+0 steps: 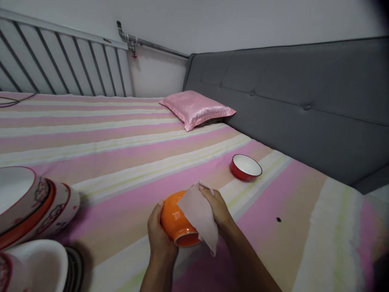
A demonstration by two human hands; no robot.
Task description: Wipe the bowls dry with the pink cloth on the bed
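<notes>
An orange bowl (174, 217) is tilted on its side above the striped bedsheet, its base ring facing toward me. My left hand (160, 229) grips it from the left, thumb on the outer wall. On the right, my right hand (216, 205) is closed on a pale pink cloth (199, 215), which drapes over the bowl's right side and hangs down past its base. The right fingertips are partly hidden by the cloth. Beyond the hands, a red bowl with a white inside (246, 167) sits upright on the bed.
Stacked patterned bowls (57, 207) stand at the left edge, with a white dish (45, 261) and dark plates (74, 267) nearer me. A pink pillow (197, 106) lies by the grey headboard (288, 89). A small dark object (278, 220) rests on the striped sheet.
</notes>
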